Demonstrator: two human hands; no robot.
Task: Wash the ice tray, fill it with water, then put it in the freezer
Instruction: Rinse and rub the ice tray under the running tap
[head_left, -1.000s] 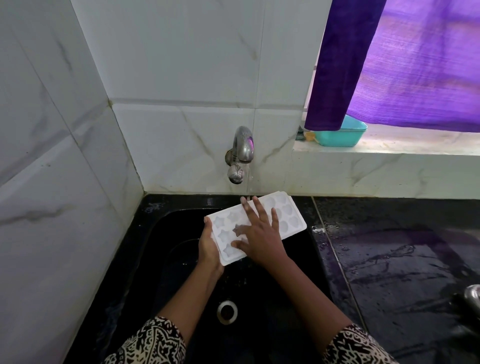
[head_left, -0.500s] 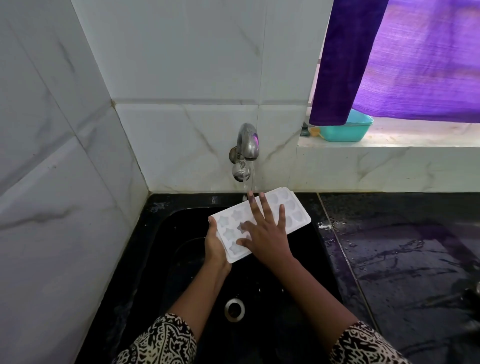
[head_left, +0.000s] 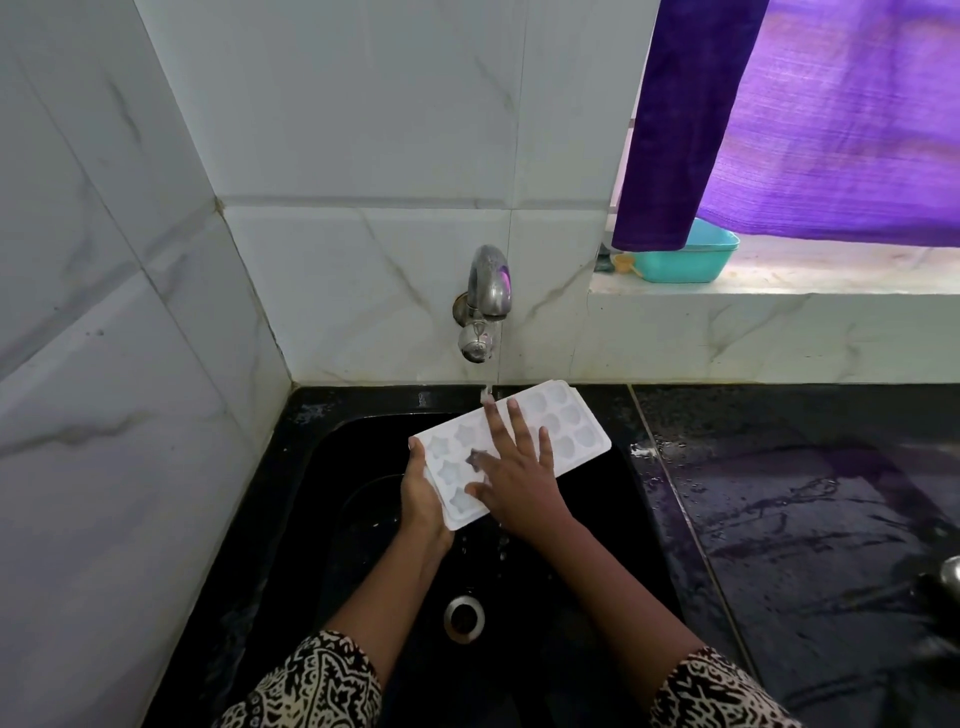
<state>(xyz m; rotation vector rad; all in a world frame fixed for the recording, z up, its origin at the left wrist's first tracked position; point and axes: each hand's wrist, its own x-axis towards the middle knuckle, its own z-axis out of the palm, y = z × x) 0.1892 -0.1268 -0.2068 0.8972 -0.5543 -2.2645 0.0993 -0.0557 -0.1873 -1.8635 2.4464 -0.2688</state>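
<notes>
A white ice tray (head_left: 569, 434) with star- and shell-shaped cells is held tilted over the black sink (head_left: 311, 519), just under the metal tap (head_left: 485, 301). A thin stream of water falls from the tap onto the tray's far edge. My left hand (head_left: 423, 499) grips the tray's near left end from below, thumb on the rim. My right hand (head_left: 511, 475) lies flat on top of the tray with its fingers spread across the middle cells. Water drips from the tray into the sink.
The sink drain (head_left: 464, 618) sits below the hands. A wet black counter (head_left: 805, 519) runs to the right. A teal tub (head_left: 685, 260) stands on the white window ledge behind a purple curtain (head_left: 779, 119). White tiled walls close in on the left and back.
My right hand has slid a little along the top of the tray. The left hand keeps its hold. The camera has shifted slightly.
</notes>
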